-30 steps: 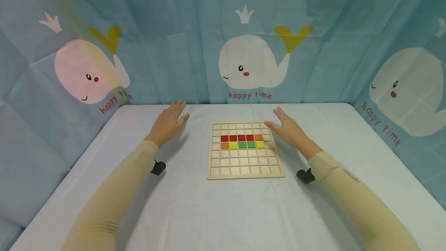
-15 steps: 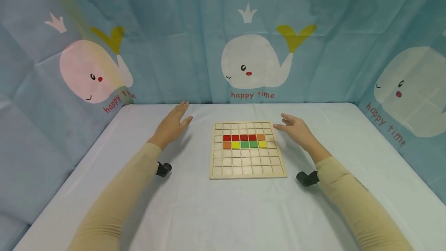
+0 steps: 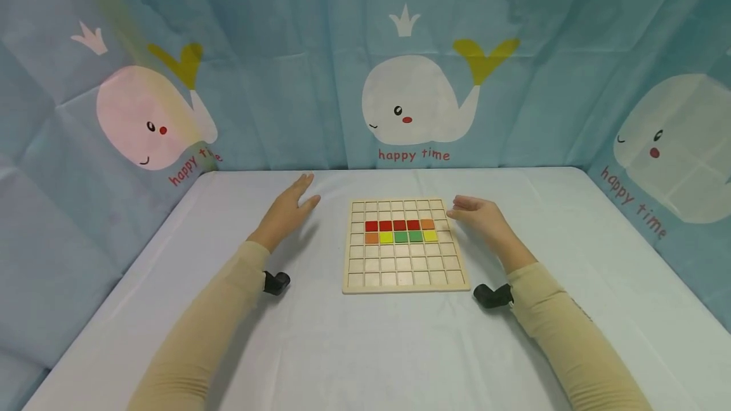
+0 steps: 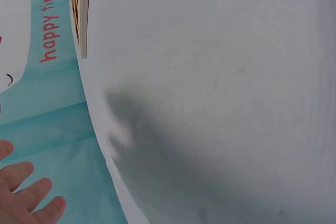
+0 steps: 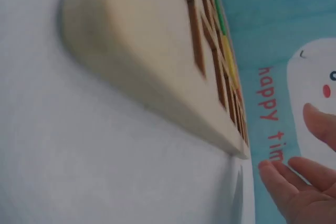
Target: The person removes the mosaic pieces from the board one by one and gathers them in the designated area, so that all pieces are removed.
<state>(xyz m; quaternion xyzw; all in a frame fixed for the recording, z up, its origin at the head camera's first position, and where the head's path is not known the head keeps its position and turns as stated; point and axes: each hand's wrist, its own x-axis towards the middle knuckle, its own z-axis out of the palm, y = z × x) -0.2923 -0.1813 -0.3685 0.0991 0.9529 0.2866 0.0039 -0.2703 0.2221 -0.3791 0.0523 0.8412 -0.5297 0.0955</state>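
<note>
Beside the board (image 3: pixel 406 290), I see the left hand (image 3: pixel 287 211) and right hand (image 3: pixel 484 219) loose-fingered, ten tiles (image 3: pixel 401 236) set, other cells (image 3: pixel 403 264) unfilled.

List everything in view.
grid board: one, pale wood, on the table
red tiles: four, red, farther filled row
orange tiles: two, orange, one per filled row
yellow tiles: two, yellow, nearer row
green tiles: two, green, nearer row
table: one, white, under board
backdrop: one, blue, around table
whale prints: three, pale, on backdrop
lettering: three, red, below whales
wrist cameras: two, black, at wrists
sleeves: two, beige, on arms
left hand: one, left of board
right hand: one, by board's right edge
</note>
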